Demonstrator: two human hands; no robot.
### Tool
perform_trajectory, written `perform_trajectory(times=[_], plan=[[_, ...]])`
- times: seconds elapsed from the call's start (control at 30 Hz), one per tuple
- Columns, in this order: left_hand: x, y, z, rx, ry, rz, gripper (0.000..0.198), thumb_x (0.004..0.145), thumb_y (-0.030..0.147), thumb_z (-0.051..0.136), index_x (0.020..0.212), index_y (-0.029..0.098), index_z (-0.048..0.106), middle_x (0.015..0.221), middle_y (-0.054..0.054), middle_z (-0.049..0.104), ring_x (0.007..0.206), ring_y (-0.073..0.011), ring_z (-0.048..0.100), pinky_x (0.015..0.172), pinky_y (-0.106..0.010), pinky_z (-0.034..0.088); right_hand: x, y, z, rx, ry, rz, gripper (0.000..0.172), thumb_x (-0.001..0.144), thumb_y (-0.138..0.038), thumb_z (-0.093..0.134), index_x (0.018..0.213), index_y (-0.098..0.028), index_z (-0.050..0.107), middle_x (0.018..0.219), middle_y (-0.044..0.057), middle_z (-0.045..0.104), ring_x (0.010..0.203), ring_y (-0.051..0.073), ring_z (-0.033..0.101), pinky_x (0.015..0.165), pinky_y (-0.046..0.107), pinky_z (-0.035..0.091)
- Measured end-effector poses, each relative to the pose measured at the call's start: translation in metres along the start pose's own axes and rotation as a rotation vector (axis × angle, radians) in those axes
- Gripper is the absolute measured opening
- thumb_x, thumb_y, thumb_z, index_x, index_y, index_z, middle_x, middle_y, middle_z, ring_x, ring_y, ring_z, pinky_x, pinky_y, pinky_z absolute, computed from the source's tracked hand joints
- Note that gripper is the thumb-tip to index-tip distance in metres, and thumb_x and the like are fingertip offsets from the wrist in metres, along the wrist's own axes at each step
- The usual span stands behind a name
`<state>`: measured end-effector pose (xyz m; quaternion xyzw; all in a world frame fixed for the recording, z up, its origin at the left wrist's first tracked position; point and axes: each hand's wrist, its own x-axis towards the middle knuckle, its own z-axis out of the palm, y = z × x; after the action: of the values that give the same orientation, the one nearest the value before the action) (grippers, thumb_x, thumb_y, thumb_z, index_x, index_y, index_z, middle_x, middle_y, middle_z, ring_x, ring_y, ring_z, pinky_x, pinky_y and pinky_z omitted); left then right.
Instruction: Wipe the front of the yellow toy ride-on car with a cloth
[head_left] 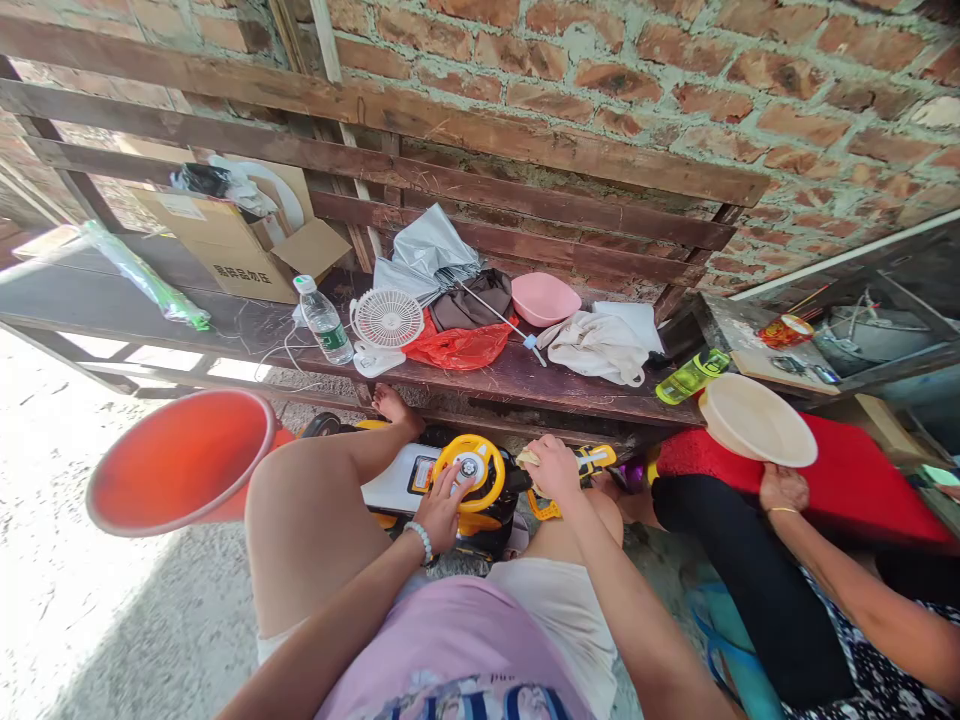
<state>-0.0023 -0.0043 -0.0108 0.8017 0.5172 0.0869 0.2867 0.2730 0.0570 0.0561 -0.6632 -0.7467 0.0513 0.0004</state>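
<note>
My left hand rests on a yellow toy steering wheel, its fingers curled over the rim. The wheel belongs to a black and yellow children's ride-on car standing between my knees. My right hand is just to the right of the wheel, pinching a crumpled pale item. What that item is, I cannot tell. A yellow toy part lies a little beyond my right hand. My bare foot reaches towards the dark wooden bench.
A person at the right holds a round cream plate beside a red cushion. An orange plastic tub lies at my left. The bench holds a small white fan, a water bottle, a pink bowl and cloths.
</note>
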Motion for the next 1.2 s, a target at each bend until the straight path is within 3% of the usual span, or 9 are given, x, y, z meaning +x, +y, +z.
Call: perform_trajectory(times=[0.17,0.3,0.4,0.5,0.67,0.83,0.9,1.07,1.2], plan=[[0.001,0.001,0.0,0.0,-0.022,-0.014,0.081,0.08,0.002,0.06,0.158,0.019,0.047,0.176,-0.018,0.02,0.163,-0.0387,0.018,0.127,-0.06,0.03,0.007,-0.027,-0.004,-0.242,-0.025,0.054,0.022,0.099,-0.024,0.055,0.109,-0.018,0.074,0.114,0.015,0.066,0.107,0.028,0.056,0.089,0.04,0.041],[0.001,-0.002,0.0,-0.008,-0.009,0.004,0.079,0.08,0.003,0.061,0.157,0.019,0.048,0.177,-0.017,0.019,0.163,-0.0379,0.018,0.129,-0.06,0.027,0.01,-0.045,-0.004,-0.318,-0.07,-0.091,0.036,0.101,-0.013,0.04,0.111,-0.013,0.075,0.115,0.018,0.066,0.106,0.029,0.055,0.089,0.043,0.04],[0.001,-0.003,0.0,0.003,-0.009,0.011,0.081,0.079,0.001,0.058,0.157,0.019,0.047,0.177,-0.017,0.019,0.164,-0.0371,0.016,0.129,-0.059,0.026,0.015,-0.044,-0.004,-0.309,-0.086,-0.193,0.035,0.1,-0.013,0.042,0.109,-0.014,0.076,0.115,0.017,0.067,0.107,0.029,0.055,0.089,0.042,0.04],[0.001,-0.003,0.0,0.013,-0.024,0.008,0.084,0.078,-0.001,0.058,0.159,0.018,0.046,0.176,-0.017,0.019,0.164,-0.0372,0.013,0.129,-0.059,0.026,0.021,-0.026,-0.002,-0.222,-0.063,-0.155,0.027,0.1,-0.022,0.05,0.108,-0.019,0.075,0.116,0.013,0.067,0.108,0.026,0.057,0.089,0.038,0.04],[-0.001,-0.002,-0.002,0.002,-0.021,0.005,0.082,0.079,0.001,0.057,0.158,0.021,0.046,0.177,-0.015,0.018,0.164,-0.0355,0.016,0.128,-0.059,0.028,0.017,0.016,0.012,0.01,-0.057,0.199,0.03,0.104,-0.04,0.049,0.11,-0.024,0.074,0.112,0.006,0.067,0.103,0.02,0.06,0.084,0.029,0.041],[-0.001,-0.001,-0.004,0.026,-0.037,-0.001,0.082,0.079,0.0,0.056,0.158,0.019,0.047,0.177,-0.016,0.02,0.164,-0.0364,0.018,0.127,-0.059,0.031,-0.008,0.047,0.029,-0.095,-0.002,0.144,0.028,0.103,-0.038,0.054,0.114,-0.022,0.073,0.116,0.011,0.065,0.109,0.024,0.056,0.09,0.033,0.042],[-0.002,-0.002,-0.004,0.026,-0.026,0.009,0.08,0.079,0.001,0.056,0.157,0.019,0.048,0.177,-0.016,0.02,0.163,-0.0365,0.02,0.127,-0.059,0.031,-0.015,0.065,0.033,-0.134,0.008,0.192,0.029,0.103,-0.038,0.054,0.116,-0.022,0.073,0.118,0.012,0.064,0.111,0.027,0.054,0.089,0.035,0.043],[-0.002,-0.004,-0.001,0.016,0.003,0.03,0.079,0.08,0.002,0.057,0.157,0.02,0.048,0.176,-0.016,0.022,0.163,-0.0354,0.021,0.127,-0.058,0.033,-0.018,0.111,0.034,-0.12,-0.026,0.55,0.033,0.104,-0.04,0.05,0.122,-0.025,0.073,0.123,0.014,0.061,0.115,0.028,0.055,0.086,0.037,0.047],[0.0,-0.006,0.004,0.012,0.019,0.035,0.081,0.078,0.0,0.056,0.156,0.019,0.048,0.176,-0.016,0.022,0.164,-0.0357,0.018,0.128,-0.06,0.03,-0.012,0.11,0.03,-0.048,-0.077,0.695,0.035,0.103,-0.04,0.049,0.123,-0.024,0.073,0.127,0.014,0.06,0.115,0.027,0.061,0.085,0.035,0.049]])
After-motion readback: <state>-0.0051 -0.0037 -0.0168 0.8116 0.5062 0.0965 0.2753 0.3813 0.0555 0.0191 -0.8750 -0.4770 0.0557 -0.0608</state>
